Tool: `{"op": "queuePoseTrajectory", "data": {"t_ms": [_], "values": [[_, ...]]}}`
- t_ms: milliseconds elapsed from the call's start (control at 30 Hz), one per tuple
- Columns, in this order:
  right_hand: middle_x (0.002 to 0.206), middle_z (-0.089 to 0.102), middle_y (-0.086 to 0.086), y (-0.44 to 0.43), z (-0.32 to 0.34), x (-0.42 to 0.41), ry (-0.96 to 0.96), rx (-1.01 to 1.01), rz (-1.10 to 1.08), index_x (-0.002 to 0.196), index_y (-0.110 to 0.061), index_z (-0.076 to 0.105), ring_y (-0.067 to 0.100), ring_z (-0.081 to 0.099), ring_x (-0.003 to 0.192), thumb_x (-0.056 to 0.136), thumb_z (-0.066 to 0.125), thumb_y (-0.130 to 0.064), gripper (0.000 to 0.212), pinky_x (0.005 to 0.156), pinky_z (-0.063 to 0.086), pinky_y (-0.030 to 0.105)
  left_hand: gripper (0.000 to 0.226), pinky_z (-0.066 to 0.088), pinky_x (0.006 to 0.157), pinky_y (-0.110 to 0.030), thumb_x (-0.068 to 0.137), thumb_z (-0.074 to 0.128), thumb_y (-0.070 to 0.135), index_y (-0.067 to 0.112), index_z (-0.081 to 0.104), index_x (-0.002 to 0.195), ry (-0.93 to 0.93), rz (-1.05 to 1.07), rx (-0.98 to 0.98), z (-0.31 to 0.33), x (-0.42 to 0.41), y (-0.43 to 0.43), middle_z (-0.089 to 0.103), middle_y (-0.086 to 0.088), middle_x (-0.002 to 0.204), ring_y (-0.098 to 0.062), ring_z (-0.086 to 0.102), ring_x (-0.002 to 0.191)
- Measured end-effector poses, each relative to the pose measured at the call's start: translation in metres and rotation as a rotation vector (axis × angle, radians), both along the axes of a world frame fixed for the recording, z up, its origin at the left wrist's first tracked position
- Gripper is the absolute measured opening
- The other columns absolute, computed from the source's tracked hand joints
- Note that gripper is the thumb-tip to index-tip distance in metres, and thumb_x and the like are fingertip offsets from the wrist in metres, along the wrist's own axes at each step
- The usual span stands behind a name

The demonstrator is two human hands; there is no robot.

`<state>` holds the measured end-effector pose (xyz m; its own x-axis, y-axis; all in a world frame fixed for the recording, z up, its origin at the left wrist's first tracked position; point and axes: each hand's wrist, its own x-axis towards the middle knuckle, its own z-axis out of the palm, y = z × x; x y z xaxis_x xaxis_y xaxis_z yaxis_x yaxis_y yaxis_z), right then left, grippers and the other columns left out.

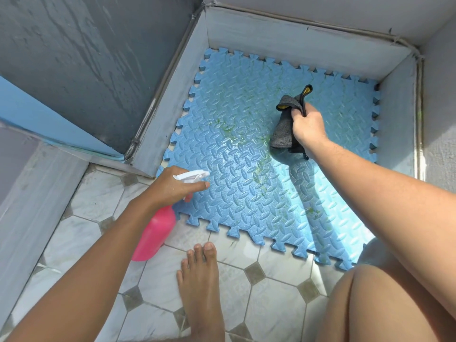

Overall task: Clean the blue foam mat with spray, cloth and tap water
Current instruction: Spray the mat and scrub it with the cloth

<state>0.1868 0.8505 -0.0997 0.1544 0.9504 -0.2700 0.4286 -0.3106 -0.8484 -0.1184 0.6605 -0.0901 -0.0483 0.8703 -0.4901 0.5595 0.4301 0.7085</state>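
A blue foam mat [246, 149] with jigsaw edges and a raised tread pattern lies flat on the floor in a corner. Green stains and a wet patch mark its middle. My left hand [172, 186] is closed around a pink spray bottle [154, 235] with a white trigger head, at the mat's near left edge, nozzle pointing across the mat. My right hand [308, 124] grips a bunched dark grey cloth [286, 129] with a yellow lining, held over the mat's centre right, its lower end touching the mat.
Low grey walls [271, 38] enclose the mat at the back, left and right. White marble-look floor tiles [81, 233] with small dark diamonds spread in front. My bare foot [199, 287] rests on the tiles near the mat's front edge, my knee [385, 304] at lower right.
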Motion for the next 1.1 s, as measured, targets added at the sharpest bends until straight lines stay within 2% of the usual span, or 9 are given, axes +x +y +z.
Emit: {"op": "queuePoseTrajectory", "data": {"t_ms": [67,200,333,433,567,667,767,1000,1100], "values": [[0.112,0.07,-0.002,-0.001,0.001,0.001,-0.007,-0.01,0.01,0.129,-0.025,0.062,0.02,0.065,0.104,0.101,0.048,-0.027,0.032,0.093,0.054,0.037,0.066,0.049,0.075,-0.033,0.061,0.085,0.065,0.006,0.079,0.09,-0.098,-0.096,-0.127,-0.004,-0.007,-0.007,0.073,-0.004,0.068,-0.012,0.064,0.068],[0.111,0.069,-0.001,-0.003,0.001,-0.002,-0.03,-0.012,0.022,0.128,-0.024,0.063,0.021,0.064,0.102,0.103,0.047,-0.026,0.03,0.082,0.049,0.03,0.053,0.039,0.06,-0.029,0.072,0.087,0.049,0.001,0.066,0.062,-0.072,-0.189,-0.206,-0.007,-0.009,-0.019,0.062,-0.018,0.058,-0.018,0.056,0.055],[0.109,0.068,-0.001,-0.005,0.001,-0.005,-0.06,-0.002,0.055,0.128,-0.024,0.063,0.021,0.063,0.101,0.103,0.047,-0.027,0.03,0.079,0.045,0.029,0.051,0.039,0.051,-0.024,0.076,0.087,0.037,0.0,0.057,0.057,-0.024,-0.079,-0.154,-0.004,-0.012,-0.021,0.058,-0.015,0.051,-0.019,0.052,0.047],[0.111,0.068,-0.001,-0.006,0.001,-0.006,-0.076,0.002,0.069,0.129,-0.024,0.062,0.021,0.062,0.103,0.103,0.048,-0.027,0.03,0.083,0.046,0.03,0.042,0.04,0.057,-0.026,0.076,0.086,0.04,0.003,0.069,0.063,0.01,-0.02,-0.078,0.003,-0.019,-0.022,0.069,-0.018,0.064,-0.012,0.054,0.052],[0.109,0.066,-0.001,-0.009,0.001,-0.006,-0.098,0.002,0.074,0.128,-0.024,0.062,0.021,0.061,0.1,0.103,0.047,-0.026,0.029,0.08,0.042,0.028,0.029,0.043,0.057,-0.027,0.083,0.082,0.037,0.008,0.081,0.086,-0.053,0.057,-0.052,0.01,-0.024,-0.022,0.06,-0.017,0.051,-0.017,0.053,0.048],[0.107,0.066,0.0,-0.012,0.001,-0.008,-0.12,0.013,0.087,0.125,-0.025,0.063,0.022,0.061,0.101,0.103,0.047,-0.028,0.027,0.079,0.041,0.029,0.047,0.047,0.063,-0.032,0.075,0.083,0.047,0.006,0.079,0.099,-0.016,0.186,-0.026,0.008,-0.028,-0.023,0.064,-0.013,0.055,-0.018,0.057,0.055],[0.106,0.068,0.0,-0.018,-0.001,-0.016,-0.135,0.032,0.122,0.121,-0.026,0.064,0.022,0.06,0.1,0.101,0.047,-0.029,0.026,0.08,0.04,0.029,0.05,0.054,0.074,-0.036,0.073,0.078,0.054,0.005,0.078,0.086,0.107,0.308,0.064,0.008,-0.03,-0.021,0.073,-0.012,0.067,-0.016,0.062,0.063],[0.121,0.066,0.009,-0.029,-0.018,-0.073,-0.255,0.118,0.236,0.129,-0.022,0.063,0.03,0.058,0.113,0.101,0.048,-0.029,0.032,0.083,0.038,0.027,0.054,0.057,0.068,-0.039,0.08,0.07,0.056,0.003,0.07,0.069,0.176,0.564,0.172,0.015,-0.035,-0.005,0.069,-0.014,0.061,-0.02,0.06,0.055],[0.134,0.055,0.013,-0.047,-0.039,-0.121,-0.377,0.094,0.399,0.135,-0.025,0.058,0.034,0.052,0.122,0.1,0.047,-0.042,0.041,0.097,0.046,0.042,0.049,0.055,0.072,-0.036,0.085,0.065,0.053,0.008,0.071,0.066,0.163,0.546,0.224,0.018,-0.033,-0.003,0.072,-0.007,0.063,-0.019,0.064,0.057]]}}
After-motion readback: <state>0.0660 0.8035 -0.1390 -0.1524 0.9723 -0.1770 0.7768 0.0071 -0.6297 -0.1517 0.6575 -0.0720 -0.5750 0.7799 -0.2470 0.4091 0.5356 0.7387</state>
